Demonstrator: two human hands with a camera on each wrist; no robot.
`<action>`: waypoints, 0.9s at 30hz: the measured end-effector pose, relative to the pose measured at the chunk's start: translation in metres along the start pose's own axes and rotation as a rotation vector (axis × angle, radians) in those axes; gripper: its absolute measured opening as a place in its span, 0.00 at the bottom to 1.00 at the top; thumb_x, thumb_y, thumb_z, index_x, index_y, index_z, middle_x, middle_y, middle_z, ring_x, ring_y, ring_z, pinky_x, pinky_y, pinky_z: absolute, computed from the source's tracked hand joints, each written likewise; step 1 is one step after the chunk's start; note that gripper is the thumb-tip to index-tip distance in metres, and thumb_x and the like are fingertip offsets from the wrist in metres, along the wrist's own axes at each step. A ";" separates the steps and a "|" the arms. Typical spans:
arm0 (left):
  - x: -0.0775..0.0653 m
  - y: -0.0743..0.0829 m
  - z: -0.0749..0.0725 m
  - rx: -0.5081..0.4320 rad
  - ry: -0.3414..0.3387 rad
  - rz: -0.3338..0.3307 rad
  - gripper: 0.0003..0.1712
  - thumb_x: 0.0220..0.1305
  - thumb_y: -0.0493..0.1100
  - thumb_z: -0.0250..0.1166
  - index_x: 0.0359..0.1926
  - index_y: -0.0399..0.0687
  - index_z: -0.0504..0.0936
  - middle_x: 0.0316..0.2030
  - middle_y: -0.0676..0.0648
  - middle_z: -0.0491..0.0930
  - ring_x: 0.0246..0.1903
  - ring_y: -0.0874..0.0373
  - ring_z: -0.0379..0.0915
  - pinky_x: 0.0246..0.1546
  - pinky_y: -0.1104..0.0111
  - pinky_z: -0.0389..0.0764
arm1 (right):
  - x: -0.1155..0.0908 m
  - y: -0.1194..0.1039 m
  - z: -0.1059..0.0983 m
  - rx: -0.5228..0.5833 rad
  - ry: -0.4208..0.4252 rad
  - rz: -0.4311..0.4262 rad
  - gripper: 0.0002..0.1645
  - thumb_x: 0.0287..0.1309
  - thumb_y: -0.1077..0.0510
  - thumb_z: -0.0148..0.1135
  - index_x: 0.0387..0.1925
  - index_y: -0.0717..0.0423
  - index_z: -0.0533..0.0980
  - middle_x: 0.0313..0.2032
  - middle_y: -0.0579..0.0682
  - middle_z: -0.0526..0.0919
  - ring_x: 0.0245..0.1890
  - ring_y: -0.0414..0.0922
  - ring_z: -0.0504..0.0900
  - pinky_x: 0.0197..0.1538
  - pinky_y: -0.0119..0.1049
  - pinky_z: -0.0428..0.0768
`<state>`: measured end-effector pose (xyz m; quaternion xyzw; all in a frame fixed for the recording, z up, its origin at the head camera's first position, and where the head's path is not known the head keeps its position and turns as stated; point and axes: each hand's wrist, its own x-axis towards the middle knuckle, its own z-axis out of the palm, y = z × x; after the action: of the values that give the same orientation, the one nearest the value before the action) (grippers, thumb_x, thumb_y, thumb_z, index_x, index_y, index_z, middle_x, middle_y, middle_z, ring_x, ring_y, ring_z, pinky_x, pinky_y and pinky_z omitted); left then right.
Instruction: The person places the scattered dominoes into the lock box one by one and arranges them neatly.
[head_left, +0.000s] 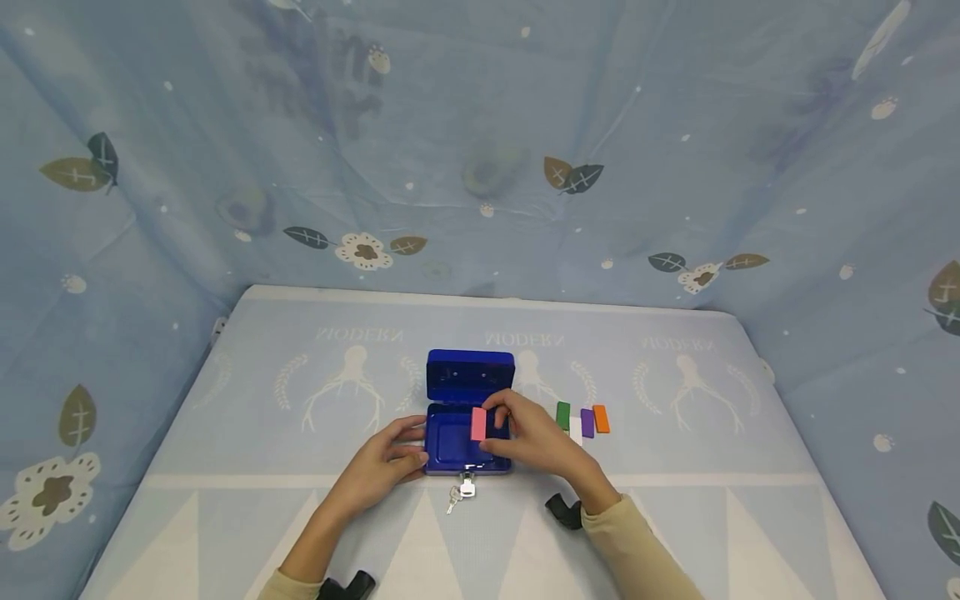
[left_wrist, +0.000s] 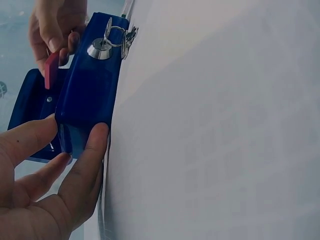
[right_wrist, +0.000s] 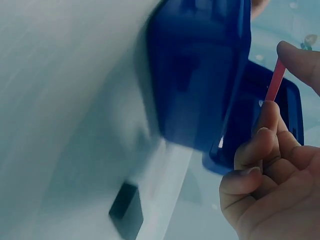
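Set against pale blue, leaf-printed cloth (head_left: 487, 92) across the upper frame, on a pale patterned table (head_left: 247, 454). Pinching a pink block (head_left: 477, 424) between thumb and fingers of the right grip (head_left: 528, 433), over the open blue box (head_left: 453, 442) at lower centre. Resting spread fingers of the left grip (head_left: 386, 458) against the box's left side. Best done, probably, with a light pinch near the block's ends, clear of the walls, and gentle bracing against sliding. Glossy, round-cornered, with shiny keys (head_left: 454, 500) at front; flat, oblong loose blocks (head_left: 587, 422) right of centre.

Open blue box (head_left: 450, 446), lid (head_left: 461, 375) raised; pink block (head_left: 478, 424) upright over it, apparently clear of its floor
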<state>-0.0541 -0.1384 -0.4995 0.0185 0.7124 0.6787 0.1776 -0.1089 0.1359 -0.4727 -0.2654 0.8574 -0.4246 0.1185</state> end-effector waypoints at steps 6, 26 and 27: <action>-0.001 0.000 -0.001 -0.006 -0.001 -0.004 0.33 0.67 0.32 0.64 0.71 0.38 0.66 0.62 0.31 0.70 0.56 0.39 0.74 0.47 0.61 0.86 | 0.011 -0.010 0.015 -0.017 -0.025 -0.016 0.28 0.55 0.55 0.76 0.54 0.54 0.73 0.35 0.47 0.76 0.28 0.43 0.72 0.28 0.30 0.74; 0.001 -0.003 -0.003 -0.031 -0.035 0.013 0.34 0.67 0.33 0.66 0.70 0.36 0.65 0.62 0.29 0.68 0.58 0.38 0.73 0.47 0.61 0.86 | 0.036 -0.015 0.056 -0.091 -0.057 -0.004 0.27 0.52 0.58 0.77 0.51 0.58 0.74 0.33 0.48 0.78 0.27 0.36 0.72 0.30 0.27 0.75; 0.001 -0.004 -0.003 -0.032 -0.035 0.013 0.34 0.67 0.33 0.66 0.70 0.35 0.65 0.62 0.29 0.68 0.58 0.38 0.73 0.47 0.61 0.86 | 0.037 -0.014 0.057 -0.100 -0.060 -0.002 0.27 0.52 0.58 0.77 0.51 0.57 0.74 0.33 0.47 0.78 0.27 0.36 0.72 0.30 0.27 0.75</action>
<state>-0.0552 -0.1416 -0.5033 0.0319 0.6982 0.6906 0.1859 -0.1102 0.0703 -0.4952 -0.2847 0.8733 -0.3733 0.1305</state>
